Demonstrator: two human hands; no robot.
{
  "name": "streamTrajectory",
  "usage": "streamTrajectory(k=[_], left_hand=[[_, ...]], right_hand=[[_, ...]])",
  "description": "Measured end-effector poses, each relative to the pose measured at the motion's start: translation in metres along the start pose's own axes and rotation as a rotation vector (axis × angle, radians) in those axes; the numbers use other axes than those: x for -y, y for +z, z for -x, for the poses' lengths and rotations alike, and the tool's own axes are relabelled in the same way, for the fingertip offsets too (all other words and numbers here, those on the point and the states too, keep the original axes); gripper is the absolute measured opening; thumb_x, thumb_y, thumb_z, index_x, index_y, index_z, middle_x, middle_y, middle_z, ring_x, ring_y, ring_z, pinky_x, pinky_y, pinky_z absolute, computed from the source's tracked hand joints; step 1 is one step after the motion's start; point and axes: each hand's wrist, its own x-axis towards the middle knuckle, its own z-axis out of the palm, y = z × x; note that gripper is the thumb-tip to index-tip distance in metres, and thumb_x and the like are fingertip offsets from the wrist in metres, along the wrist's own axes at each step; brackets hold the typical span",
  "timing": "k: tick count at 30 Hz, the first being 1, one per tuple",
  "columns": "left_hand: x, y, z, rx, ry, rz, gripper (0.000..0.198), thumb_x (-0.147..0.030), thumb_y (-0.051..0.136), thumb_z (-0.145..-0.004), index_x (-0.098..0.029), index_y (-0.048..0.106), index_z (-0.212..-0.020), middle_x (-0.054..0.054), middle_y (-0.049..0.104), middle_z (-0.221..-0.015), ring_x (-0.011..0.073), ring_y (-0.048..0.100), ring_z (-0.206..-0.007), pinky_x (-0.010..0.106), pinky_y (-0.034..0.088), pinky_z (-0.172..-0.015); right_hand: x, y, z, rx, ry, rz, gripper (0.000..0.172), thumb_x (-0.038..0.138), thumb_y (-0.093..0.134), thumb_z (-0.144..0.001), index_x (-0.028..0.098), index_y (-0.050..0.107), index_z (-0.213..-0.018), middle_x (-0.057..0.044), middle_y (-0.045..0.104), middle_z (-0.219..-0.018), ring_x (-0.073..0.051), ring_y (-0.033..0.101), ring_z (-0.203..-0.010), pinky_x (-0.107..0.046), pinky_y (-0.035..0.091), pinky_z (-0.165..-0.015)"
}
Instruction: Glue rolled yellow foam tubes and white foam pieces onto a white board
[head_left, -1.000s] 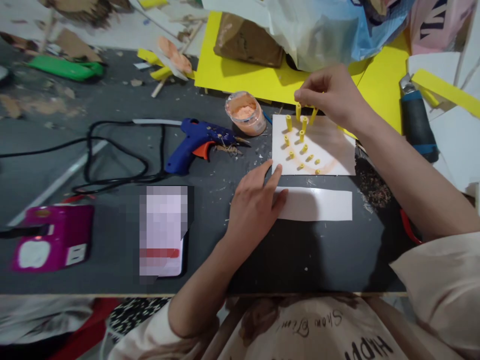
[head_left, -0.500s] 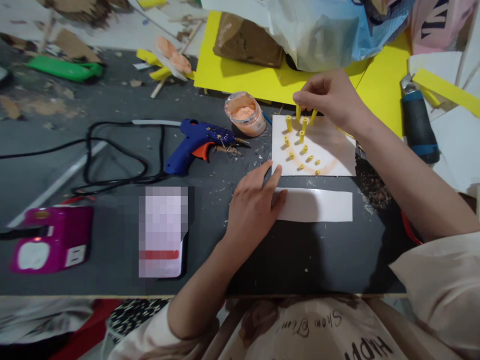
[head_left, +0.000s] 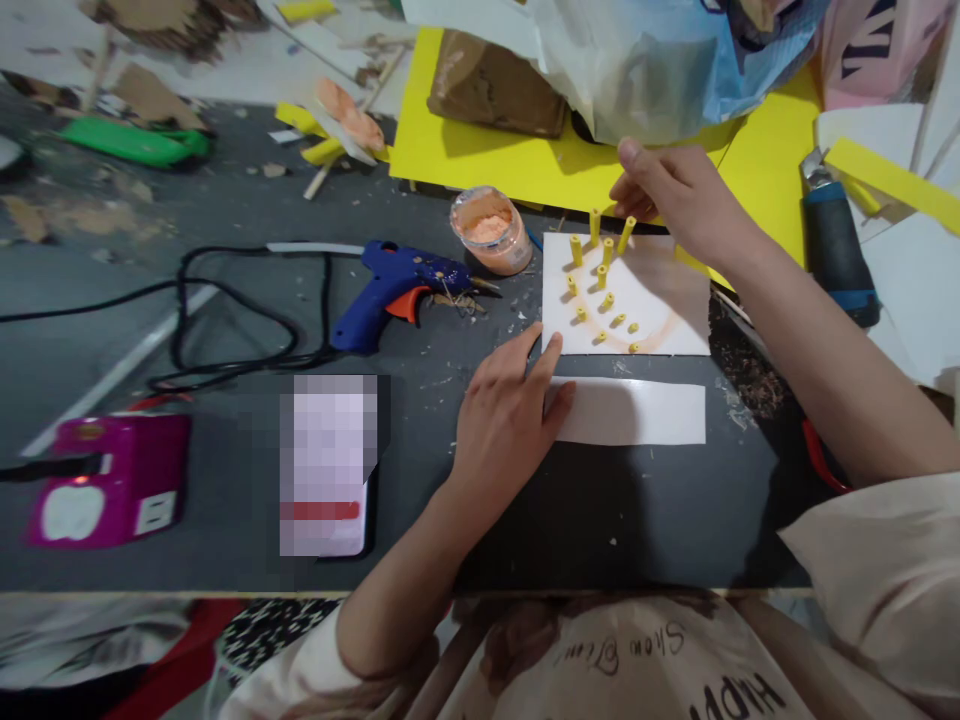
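A white board (head_left: pixel 660 290) lies on the dark table with several yellow paper tubes (head_left: pixel 601 277) of differing heights standing on it and a faint orange curved mark. Flat on the table, my left hand (head_left: pixel 510 400) has its fingers spread; the fingertips touch the board's left edge. Its thumb rests on a white strip (head_left: pixel 637 412) below the board. My right hand (head_left: pixel 664 195) hovers just beyond the board's far edge, behind the tallest tubes, thumb and fingers apart and nothing visible in them.
Left of the board stand an open jar of orange paste (head_left: pixel 493 235) and a blue glue gun (head_left: pixel 405 285) with its cord. A phone (head_left: pixel 330 460) and a magenta box (head_left: pixel 112 480) lie nearer. Yellow sheets (head_left: pixel 465 160) and a black-handled cutter (head_left: pixel 840 240) lie beyond and right.
My right hand has let go of a tall yellow tube at the board's far edge and lifted up and slightly right, its fingers parting. The left hand stays put.
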Motion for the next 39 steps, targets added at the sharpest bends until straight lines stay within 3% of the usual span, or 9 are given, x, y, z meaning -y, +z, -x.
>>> streamTrajectory(k=[3, 6, 9, 15, 21, 26, 29, 33, 39], left_hand=[[0.000, -0.002, 0.001, -0.043, -0.005, 0.010, 0.034, -0.033, 0.044, -0.095, -0.017, 0.058, -0.120, 0.017, 0.059, -0.132, 0.0304, 0.058, -0.119, 0.050, 0.048, -0.098], [0.000, -0.005, 0.001, -0.064, -0.017, 0.004, 0.022, -0.032, 0.045, -0.094, -0.018, 0.060, -0.103, 0.012, 0.067, -0.111, 0.0263, 0.064, -0.101, 0.042, 0.052, -0.087], [0.000, -0.005, 0.001, -0.058, -0.006, -0.035, 0.015, -0.026, 0.047, -0.091, -0.018, 0.057, -0.097, 0.011, 0.067, -0.098, 0.0251, 0.063, -0.089, 0.039, 0.052, -0.077], [-0.002, -0.006, 0.001, -0.008, -0.009, -0.101, 0.010, -0.022, 0.046, -0.088, -0.019, 0.055, -0.090, 0.008, 0.064, -0.086, 0.0252, 0.059, -0.079, 0.039, 0.049, -0.071], [-0.005, -0.010, -0.003, 0.068, -0.033, -0.164, 0.013, -0.018, 0.044, -0.087, -0.018, 0.057, -0.089, 0.008, 0.064, -0.085, 0.0247, 0.059, -0.078, 0.037, 0.046, -0.069], [-0.009, -0.013, -0.006, 0.137, -0.078, -0.168, 0.015, -0.017, 0.043, -0.088, -0.016, 0.058, -0.089, 0.009, 0.064, -0.087, 0.0252, 0.059, -0.081, 0.036, 0.045, -0.071], [-0.010, -0.014, -0.006, 0.152, -0.087, -0.162, 0.017, -0.017, 0.043, -0.088, -0.016, 0.059, -0.091, 0.009, 0.064, -0.088, 0.0254, 0.059, -0.081, 0.036, 0.045, -0.071], [-0.009, -0.012, -0.005, 0.129, -0.071, -0.144, 0.017, -0.018, 0.043, -0.088, -0.015, 0.059, -0.092, 0.010, 0.063, -0.087, 0.0253, 0.058, -0.080, 0.037, 0.044, -0.071], [-0.006, -0.010, -0.004, 0.087, -0.031, -0.182, 0.013, -0.018, 0.044, -0.088, -0.017, 0.057, -0.089, 0.008, 0.063, -0.084, 0.0239, 0.058, -0.077, 0.035, 0.044, -0.068]], right_hand=[[0.000, -0.003, 0.007, -0.042, -0.014, -0.026, 0.061, 0.071, 0.054, -0.080, 0.012, 0.064, -0.065, -0.002, 0.061, -0.058, -0.010, 0.057, -0.057, -0.025, 0.044, -0.062], [0.001, -0.004, 0.017, 0.049, 0.065, -0.025, 0.050, 0.057, 0.053, -0.089, 0.014, 0.065, -0.066, -0.002, 0.063, -0.054, -0.010, 0.056, -0.051, -0.026, 0.046, -0.057], [-0.001, -0.004, 0.024, 0.147, 0.146, 0.047, 0.044, 0.050, 0.051, -0.093, 0.016, 0.066, -0.069, -0.001, 0.065, -0.054, -0.011, 0.055, -0.046, -0.026, 0.045, -0.051], [-0.005, 0.001, 0.005, 0.318, 0.111, 0.111, 0.023, 0.037, 0.074, -0.077, 0.020, 0.065, -0.065, -0.001, 0.064, -0.055, -0.012, 0.055, -0.049, -0.028, 0.045, -0.051], [0.007, 0.029, -0.033, 0.450, -0.058, 0.466, 0.029, 0.031, 0.076, -0.072, 0.020, 0.058, -0.052, 0.000, 0.056, -0.047, -0.016, 0.058, -0.056, -0.028, 0.044, -0.055], [0.019, 0.038, -0.037, 0.484, -0.119, 0.805, 0.014, 0.030, 0.072, -0.071, 0.017, 0.068, -0.072, -0.005, 0.068, -0.067, -0.022, 0.066, -0.074, -0.031, 0.046, -0.065], [0.024, 0.041, -0.033, 0.448, -0.115, 0.887, 0.011, 0.027, 0.069, -0.071, 0.017, 0.069, -0.074, -0.008, 0.071, -0.074, -0.025, 0.067, -0.075, -0.033, 0.046, -0.063], [0.022, 0.047, -0.035, 0.308, -0.171, 0.972, 0.007, 0.021, 0.072, -0.067, 0.018, 0.069, -0.072, -0.011, 0.073, -0.082, -0.027, 0.066, -0.080, -0.034, 0.046, -0.062], [0.013, 0.043, -0.041, 0.195, -0.329, 0.884, 0.011, 0.013, 0.063, -0.075, 0.022, 0.069, -0.078, -0.005, 0.073, -0.078, -0.020, 0.066, -0.074, -0.029, 0.044, -0.062]])
